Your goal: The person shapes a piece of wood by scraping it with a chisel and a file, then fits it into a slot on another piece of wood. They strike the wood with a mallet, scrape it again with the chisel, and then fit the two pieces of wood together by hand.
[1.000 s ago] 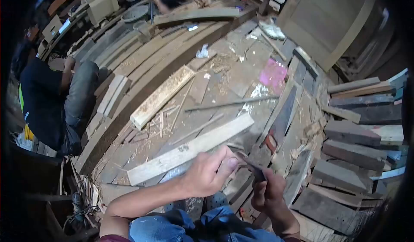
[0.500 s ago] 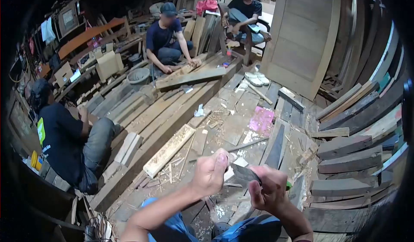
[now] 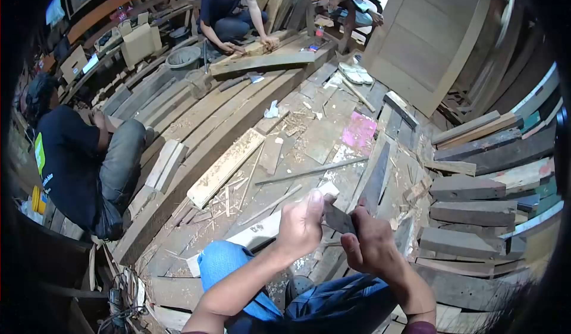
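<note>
Between my two hands is a short, dark grey, flat piece [image 3: 339, 220] with straight edges; its exact kind I cannot tell. My left hand [image 3: 302, 220] is closed on its left end, thumb on top. My right hand [image 3: 372, 236] grips the other end, with the thumb pointing down toward me. Beneath my left hand a pale board [image 3: 262, 230] slants from beside my blue-clad knee [image 3: 226, 265] up to the right. Wood shavings are scattered on the plank floor around it.
A rough yellowish board [image 3: 226, 167] lies along a long thick beam [image 3: 196, 173]. One person [image 3: 77, 161] sits at left, another [image 3: 232, 13] crouches by the beams, a third sits at the back. Stacked timber [image 3: 470, 215] lines the right; an axe [image 3: 241, 81] rests on the beams.
The view has tilted downward, showing more of my legs and the pale board below my hands. Both hands still hold the dark piece, now with its top face turned differently.
</note>
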`<control>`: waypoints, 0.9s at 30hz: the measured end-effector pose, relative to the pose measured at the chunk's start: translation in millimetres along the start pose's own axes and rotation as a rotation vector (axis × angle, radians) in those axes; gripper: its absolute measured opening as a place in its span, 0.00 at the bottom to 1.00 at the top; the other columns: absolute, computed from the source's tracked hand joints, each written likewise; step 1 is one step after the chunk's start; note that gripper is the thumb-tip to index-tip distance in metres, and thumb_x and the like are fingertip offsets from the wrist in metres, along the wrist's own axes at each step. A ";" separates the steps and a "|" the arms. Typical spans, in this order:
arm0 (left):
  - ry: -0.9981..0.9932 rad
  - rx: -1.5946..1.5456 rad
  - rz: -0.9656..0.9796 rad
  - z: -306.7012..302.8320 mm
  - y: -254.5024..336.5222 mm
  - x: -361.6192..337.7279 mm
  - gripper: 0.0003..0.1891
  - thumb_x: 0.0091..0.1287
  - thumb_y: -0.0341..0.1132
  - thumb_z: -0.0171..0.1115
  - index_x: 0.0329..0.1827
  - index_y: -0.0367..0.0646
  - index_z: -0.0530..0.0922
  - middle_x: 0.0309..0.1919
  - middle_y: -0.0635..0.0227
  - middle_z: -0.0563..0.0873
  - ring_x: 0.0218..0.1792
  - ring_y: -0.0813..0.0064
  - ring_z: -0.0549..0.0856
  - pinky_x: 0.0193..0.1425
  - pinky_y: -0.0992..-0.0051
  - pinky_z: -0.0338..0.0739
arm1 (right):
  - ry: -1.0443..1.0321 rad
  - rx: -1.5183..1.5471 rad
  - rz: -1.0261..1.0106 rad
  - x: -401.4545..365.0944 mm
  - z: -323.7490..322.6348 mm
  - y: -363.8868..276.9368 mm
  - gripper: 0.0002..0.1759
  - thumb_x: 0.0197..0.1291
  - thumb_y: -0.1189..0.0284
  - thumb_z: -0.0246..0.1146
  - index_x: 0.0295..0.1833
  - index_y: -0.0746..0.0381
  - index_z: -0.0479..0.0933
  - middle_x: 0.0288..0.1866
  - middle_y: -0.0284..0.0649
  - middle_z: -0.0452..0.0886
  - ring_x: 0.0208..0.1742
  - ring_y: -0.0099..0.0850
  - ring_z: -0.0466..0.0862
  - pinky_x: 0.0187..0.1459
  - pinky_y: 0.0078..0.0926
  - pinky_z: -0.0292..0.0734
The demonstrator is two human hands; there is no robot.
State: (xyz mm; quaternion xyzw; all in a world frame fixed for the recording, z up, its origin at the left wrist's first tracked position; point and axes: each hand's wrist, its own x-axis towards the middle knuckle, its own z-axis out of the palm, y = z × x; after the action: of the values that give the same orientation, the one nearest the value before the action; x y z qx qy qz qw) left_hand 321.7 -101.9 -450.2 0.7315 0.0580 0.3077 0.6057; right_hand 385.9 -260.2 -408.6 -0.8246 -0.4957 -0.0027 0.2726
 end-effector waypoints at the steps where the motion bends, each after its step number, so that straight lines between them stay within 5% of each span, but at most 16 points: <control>1: -0.028 -0.009 0.001 -0.3 0.2 -1.4 0.24 0.78 0.42 0.38 0.33 0.33 0.76 0.20 0.62 0.77 0.23 0.74 0.79 0.31 0.73 0.73 | 0.014 0.017 -0.005 -0.4 1.1 -0.6 0.21 0.61 0.57 0.60 0.38 0.67 0.70 0.20 0.49 0.74 0.22 0.53 0.77 0.43 0.49 0.68; 8: -0.037 0.170 0.098 -11.1 -1.7 -11.4 0.21 0.76 0.38 0.42 0.33 0.34 0.80 0.22 0.55 0.82 0.26 0.58 0.86 0.31 0.67 0.78 | -0.028 -0.110 -0.082 5.0 3.1 -15.4 0.23 0.59 0.54 0.63 0.37 0.64 0.67 0.23 0.46 0.75 0.21 0.45 0.78 0.24 0.38 0.73; 13: 0.045 0.319 0.163 -12.6 -18.2 -11.5 0.19 0.75 0.36 0.43 0.32 0.37 0.81 0.20 0.56 0.82 0.25 0.56 0.85 0.31 0.67 0.79 | 0.049 -0.293 -0.009 9.4 13.5 -11.9 0.24 0.59 0.52 0.63 0.37 0.64 0.69 0.20 0.46 0.76 0.19 0.45 0.78 0.21 0.39 0.74; 14: 0.085 0.303 0.300 -11.3 -28.5 -9.5 0.09 0.72 0.31 0.50 0.39 0.41 0.79 0.19 0.56 0.81 0.17 0.55 0.81 0.22 0.62 0.75 | 0.066 -0.319 0.046 10.5 13.2 -11.7 0.24 0.60 0.52 0.63 0.36 0.64 0.69 0.19 0.48 0.76 0.18 0.46 0.78 0.21 0.39 0.74; 18: 0.025 0.518 0.288 -11.3 -21.6 -29.8 0.14 0.74 0.35 0.48 0.32 0.42 0.79 0.16 0.57 0.79 0.15 0.58 0.80 0.19 0.63 0.74 | 0.308 -0.373 0.179 14.2 -6.1 15.5 0.19 0.66 0.60 0.57 0.35 0.66 0.69 0.16 0.54 0.73 0.18 0.52 0.77 0.19 0.44 0.71; 21: 0.059 0.344 0.301 -14.8 -19.7 -22.1 0.19 0.76 0.38 0.44 0.29 0.41 0.79 0.14 0.58 0.78 0.13 0.57 0.78 0.18 0.62 0.74 | 0.311 -0.168 0.147 5.2 -6.0 15.1 0.17 0.65 0.62 0.57 0.35 0.66 0.68 0.14 0.52 0.70 0.18 0.53 0.76 0.19 0.45 0.69; 22: 0.085 0.298 0.304 -13.2 -20.1 -21.4 0.22 0.77 0.41 0.41 0.28 0.40 0.78 0.13 0.61 0.75 0.11 0.65 0.75 0.21 0.66 0.74 | 0.296 -0.096 0.101 1.0 -4.5 8.3 0.17 0.65 0.61 0.57 0.35 0.65 0.68 0.14 0.51 0.70 0.17 0.53 0.76 0.19 0.45 0.69; 27: -0.192 -0.408 -0.229 -20.4 -23.4 -26.3 0.26 0.78 0.48 0.38 0.24 0.41 0.72 0.15 0.74 0.67 0.20 0.84 0.66 0.26 0.77 0.62 | 0.098 -0.094 -0.200 -8.5 0.4 -11.7 0.22 0.56 0.56 0.65 0.38 0.64 0.70 0.21 0.45 0.72 0.21 0.46 0.78 0.23 0.39 0.72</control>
State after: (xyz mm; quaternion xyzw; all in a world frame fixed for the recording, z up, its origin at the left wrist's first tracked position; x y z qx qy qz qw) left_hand 296.7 -90.5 -480.2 0.6085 0.0195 0.1715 0.7746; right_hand 371.9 -262.7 -406.2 -0.7818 -0.5609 -0.0933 0.2559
